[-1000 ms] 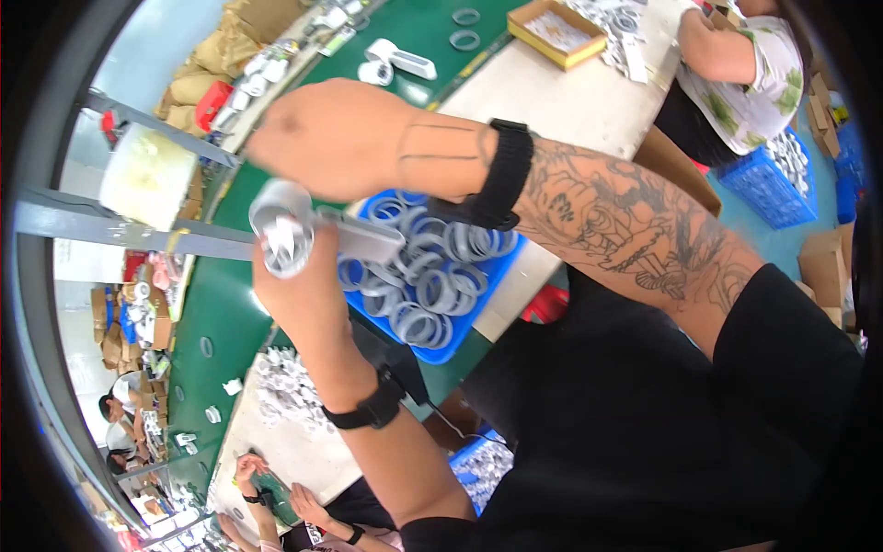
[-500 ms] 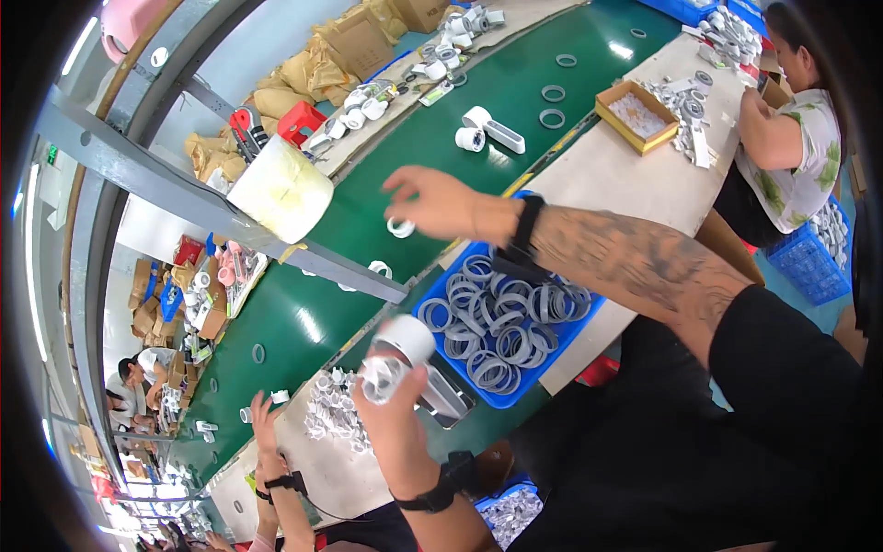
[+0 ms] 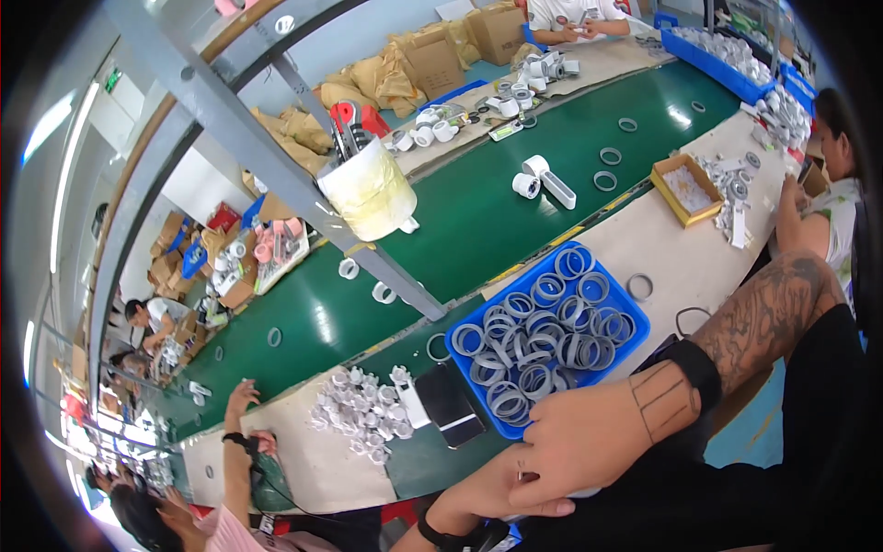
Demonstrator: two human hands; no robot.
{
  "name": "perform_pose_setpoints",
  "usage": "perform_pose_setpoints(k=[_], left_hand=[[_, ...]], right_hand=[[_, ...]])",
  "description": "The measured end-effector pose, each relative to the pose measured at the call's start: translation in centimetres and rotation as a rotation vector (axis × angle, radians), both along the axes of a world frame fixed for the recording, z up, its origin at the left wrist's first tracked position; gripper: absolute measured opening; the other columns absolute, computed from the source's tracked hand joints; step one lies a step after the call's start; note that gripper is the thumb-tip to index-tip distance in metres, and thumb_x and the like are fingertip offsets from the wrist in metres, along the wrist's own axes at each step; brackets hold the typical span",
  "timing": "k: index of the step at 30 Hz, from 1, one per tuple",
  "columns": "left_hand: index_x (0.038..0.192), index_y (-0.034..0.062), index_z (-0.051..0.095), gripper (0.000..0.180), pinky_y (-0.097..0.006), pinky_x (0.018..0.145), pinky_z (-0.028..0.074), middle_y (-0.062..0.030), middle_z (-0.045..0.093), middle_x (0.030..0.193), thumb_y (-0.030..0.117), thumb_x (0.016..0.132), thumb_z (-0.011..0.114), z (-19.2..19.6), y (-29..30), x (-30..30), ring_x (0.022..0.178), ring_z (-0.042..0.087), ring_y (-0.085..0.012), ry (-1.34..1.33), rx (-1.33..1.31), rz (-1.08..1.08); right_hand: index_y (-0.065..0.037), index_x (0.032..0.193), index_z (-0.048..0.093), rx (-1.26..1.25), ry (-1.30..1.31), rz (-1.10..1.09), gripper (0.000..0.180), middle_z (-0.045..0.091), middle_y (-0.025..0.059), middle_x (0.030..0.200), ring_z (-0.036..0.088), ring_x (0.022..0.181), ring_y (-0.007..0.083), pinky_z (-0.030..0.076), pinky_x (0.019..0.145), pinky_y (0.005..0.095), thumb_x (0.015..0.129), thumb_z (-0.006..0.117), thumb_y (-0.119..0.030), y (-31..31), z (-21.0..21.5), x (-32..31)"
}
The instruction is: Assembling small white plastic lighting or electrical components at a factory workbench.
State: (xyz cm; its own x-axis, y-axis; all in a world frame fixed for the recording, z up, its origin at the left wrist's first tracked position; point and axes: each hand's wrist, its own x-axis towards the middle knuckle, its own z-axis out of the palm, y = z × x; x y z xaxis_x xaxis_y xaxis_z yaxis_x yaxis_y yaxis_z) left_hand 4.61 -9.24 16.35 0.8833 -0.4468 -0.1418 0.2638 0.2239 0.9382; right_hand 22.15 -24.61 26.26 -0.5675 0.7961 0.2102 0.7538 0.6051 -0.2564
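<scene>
- At the near edge of the bench, we saw the right hand (image 3: 589,442) folded over the left hand (image 3: 478,492), both pressed together; any held object was hidden.
- The blue tray (image 3: 635,308) of grey rings (image 3: 543,345) lay just beyond them.

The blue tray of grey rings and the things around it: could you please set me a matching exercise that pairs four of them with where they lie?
Things:
1. blue tray
2. dark phone
3. cardboard box
4. right hand

Places:
A. on the pale bench, far right, near a co-worker
B. at the near corner of the tray, over the left hand
C. full of grey rings, beside the green belt
D. flat, just left of the tray, by a heap of white parts

Pairs: 1-C, 2-D, 3-A, 4-B
</scene>
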Motion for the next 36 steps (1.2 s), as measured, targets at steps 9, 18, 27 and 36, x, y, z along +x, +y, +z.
perform_pose_setpoints(k=[9,18,27,36], left_hand=[[0.107,0.003,0.077,0.034,-0.036,0.078,0.059,-0.0091,0.079,0.096,0.013,0.079,0.093,5.7,0.8,-1.9,0.086,0.074,-0.0216,-0.119,0.249,-0.016],[0.126,-0.0013,0.072,0.069,-0.042,0.097,0.055,-0.0163,0.074,0.127,0.032,0.073,0.1,2.3,5.8,-8.1,0.112,0.072,-0.033,0.296,-0.012,0.045],[0.153,0.0122,0.056,0.073,-0.068,0.092,0.063,-0.0232,0.061,0.149,0.06,0.1,0.07,-4.7,15.1,-10.8,0.13,0.064,-0.0535,0.08,-0.466,0.918],[0.14,0.0021,0.063,0.046,-0.043,0.071,0.07,-0.0177,0.076,0.119,0.033,0.107,0.069,-0.5,11.7,12.4,0.109,0.077,-0.0358,0.192,-0.067,0.759]], right_hand=[[-0.01,0.099,0.065,0.227,-0.054,0.031,0.022,0.062,0.0051,0.087,0.069,0.067,0.0209,0.048,0.055,0.0376,0.092,0.071,-0.03,-0.2,-1.0,-2.9],[-0.011,0.087,0.063,0.165,0.428,-0.247,0.027,0.059,0.0061,0.073,0.062,0.057,0.0295,0.048,0.051,0.0406,0.094,0.069,-0.036,-3.2,5.5,6.7],[0.0,0.111,0.072,-0.26,0.772,-1.796,0.022,0.071,0.0061,0.083,0.069,0.076,0.0161,0.054,0.07,0.0335,0.098,0.065,-0.016,-21.4,-17.8,20.8],[-0.011,0.118,0.069,0.243,0.231,-1.846,0.034,0.071,0.0126,0.103,0.074,0.088,0.0342,0.058,0.077,0.0454,0.09,0.076,-0.029,-20.3,-22.5,16.0]])
